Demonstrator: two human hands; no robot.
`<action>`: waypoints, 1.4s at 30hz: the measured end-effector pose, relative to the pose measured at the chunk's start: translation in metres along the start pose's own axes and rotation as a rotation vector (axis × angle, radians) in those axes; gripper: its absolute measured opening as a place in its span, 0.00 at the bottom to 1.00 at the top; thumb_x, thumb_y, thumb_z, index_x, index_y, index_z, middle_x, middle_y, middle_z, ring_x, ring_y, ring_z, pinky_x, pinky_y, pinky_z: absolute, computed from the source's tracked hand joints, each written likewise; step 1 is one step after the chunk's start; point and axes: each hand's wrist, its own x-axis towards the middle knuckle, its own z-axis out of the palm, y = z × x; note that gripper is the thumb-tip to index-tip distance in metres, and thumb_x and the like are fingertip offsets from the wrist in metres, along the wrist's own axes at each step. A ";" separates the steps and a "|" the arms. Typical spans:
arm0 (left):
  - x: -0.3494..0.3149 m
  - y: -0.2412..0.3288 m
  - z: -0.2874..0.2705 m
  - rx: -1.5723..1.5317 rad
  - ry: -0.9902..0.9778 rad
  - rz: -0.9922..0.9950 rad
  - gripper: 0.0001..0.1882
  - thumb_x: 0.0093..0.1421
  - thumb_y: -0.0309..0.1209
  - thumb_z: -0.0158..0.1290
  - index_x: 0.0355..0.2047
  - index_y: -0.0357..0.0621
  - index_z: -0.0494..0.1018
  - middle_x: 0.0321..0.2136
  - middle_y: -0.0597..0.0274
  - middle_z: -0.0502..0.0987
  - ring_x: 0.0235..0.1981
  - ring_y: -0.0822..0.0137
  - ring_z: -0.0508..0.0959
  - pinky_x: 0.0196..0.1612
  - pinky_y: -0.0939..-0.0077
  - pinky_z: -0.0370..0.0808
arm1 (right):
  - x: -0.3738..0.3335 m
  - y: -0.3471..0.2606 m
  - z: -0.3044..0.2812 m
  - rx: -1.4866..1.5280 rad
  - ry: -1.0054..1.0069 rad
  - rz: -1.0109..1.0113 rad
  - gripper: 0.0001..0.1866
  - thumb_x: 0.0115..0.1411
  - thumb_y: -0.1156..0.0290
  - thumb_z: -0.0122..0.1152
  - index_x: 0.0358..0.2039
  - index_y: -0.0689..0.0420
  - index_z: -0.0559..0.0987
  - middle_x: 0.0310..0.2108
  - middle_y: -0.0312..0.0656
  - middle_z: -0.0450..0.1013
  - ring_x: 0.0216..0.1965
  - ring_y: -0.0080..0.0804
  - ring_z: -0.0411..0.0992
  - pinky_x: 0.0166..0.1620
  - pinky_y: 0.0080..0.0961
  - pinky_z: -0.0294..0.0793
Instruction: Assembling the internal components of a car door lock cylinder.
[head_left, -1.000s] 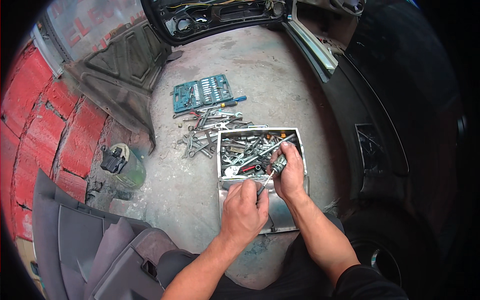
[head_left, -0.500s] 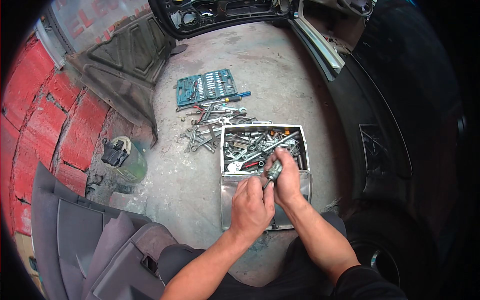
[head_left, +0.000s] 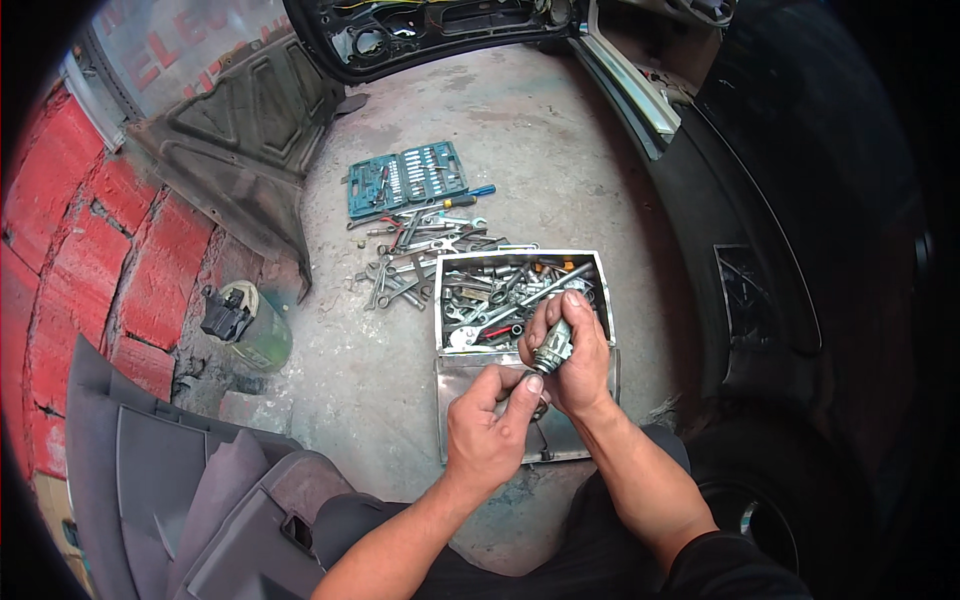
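My right hand [head_left: 580, 355] is closed round a stubby grey-green metal cylinder [head_left: 552, 348], which tilts with its upper end toward my right fingers. At its lower end my left hand [head_left: 488, 425] pinches a small dark piece [head_left: 533, 381] between thumb and fingers. Whether that piece is part of the cylinder or separate cannot be made out. Both hands are held over the near side of a metal toolbox [head_left: 606, 300]. Packed inside are wrenches, sockets and an adjustable wrench [head_left: 463, 338]. The box's lid [head_left: 457, 400] lies folded back toward me, under my hands.
Loose wrenches [head_left: 405, 285] lie left of the toolbox, with a teal socket case [head_left: 362, 195] and a blue-handled screwdriver [head_left: 482, 190] beyond. A greenish container [head_left: 265, 340] stands by the red wall [head_left: 75, 290]. Grey trim panels [head_left: 165, 470] are near left; a dark car body [head_left: 780, 230] borders the right.
My left hand has turned, its thumb now on the cylinder's lower end. My right hand has opened its grip slightly, so more of the cylinder shows.
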 end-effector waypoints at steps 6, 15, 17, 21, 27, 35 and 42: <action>0.001 0.011 0.004 -0.422 -0.074 -0.327 0.12 0.70 0.32 0.61 0.36 0.34 0.76 0.30 0.55 0.84 0.30 0.69 0.82 0.36 0.69 0.78 | 0.000 -0.002 -0.003 0.011 -0.041 -0.017 0.17 0.78 0.56 0.46 0.34 0.53 0.67 0.24 0.40 0.67 0.23 0.28 0.63 0.26 0.29 0.65; 0.010 0.003 -0.001 0.605 0.100 0.547 0.09 0.58 0.19 0.64 0.31 0.38 0.73 0.27 0.53 0.76 0.32 0.52 0.78 0.43 0.57 0.76 | 0.004 0.016 -0.010 -0.141 0.015 -0.029 0.16 0.77 0.57 0.48 0.34 0.54 0.68 0.25 0.39 0.68 0.24 0.28 0.66 0.28 0.29 0.71; 0.012 -0.001 -0.004 0.730 0.069 0.648 0.08 0.60 0.24 0.63 0.31 0.40 0.73 0.27 0.53 0.73 0.33 0.51 0.76 0.50 0.51 0.72 | 0.005 0.019 -0.012 -0.213 0.058 -0.041 0.16 0.78 0.58 0.47 0.34 0.53 0.69 0.26 0.39 0.69 0.25 0.27 0.68 0.29 0.28 0.73; 0.013 0.000 -0.006 0.850 0.048 0.721 0.09 0.59 0.25 0.64 0.30 0.40 0.72 0.26 0.54 0.71 0.33 0.50 0.76 0.51 0.49 0.72 | 0.006 0.021 -0.014 -0.242 0.073 -0.027 0.16 0.78 0.58 0.46 0.34 0.53 0.69 0.26 0.39 0.70 0.24 0.27 0.68 0.29 0.27 0.73; 0.012 -0.001 -0.006 0.672 0.074 0.606 0.10 0.57 0.21 0.65 0.30 0.39 0.73 0.25 0.54 0.75 0.31 0.50 0.77 0.48 0.52 0.73 | 0.005 0.021 -0.014 -0.253 0.060 -0.036 0.16 0.77 0.57 0.46 0.34 0.53 0.69 0.26 0.39 0.70 0.24 0.28 0.68 0.29 0.28 0.73; 0.005 0.010 -0.003 -0.048 -0.027 -0.251 0.05 0.70 0.26 0.58 0.37 0.35 0.76 0.28 0.57 0.80 0.30 0.63 0.82 0.37 0.62 0.80 | 0.002 0.011 -0.010 -0.118 0.000 -0.013 0.16 0.77 0.57 0.47 0.34 0.53 0.67 0.26 0.39 0.67 0.26 0.28 0.66 0.29 0.29 0.70; 0.005 -0.006 -0.005 -0.796 -0.116 -0.448 0.05 0.73 0.27 0.55 0.39 0.37 0.75 0.26 0.58 0.80 0.26 0.65 0.81 0.34 0.66 0.83 | -0.001 0.005 -0.003 -0.107 -0.041 -0.039 0.17 0.77 0.56 0.47 0.33 0.53 0.66 0.26 0.40 0.67 0.25 0.28 0.65 0.29 0.28 0.70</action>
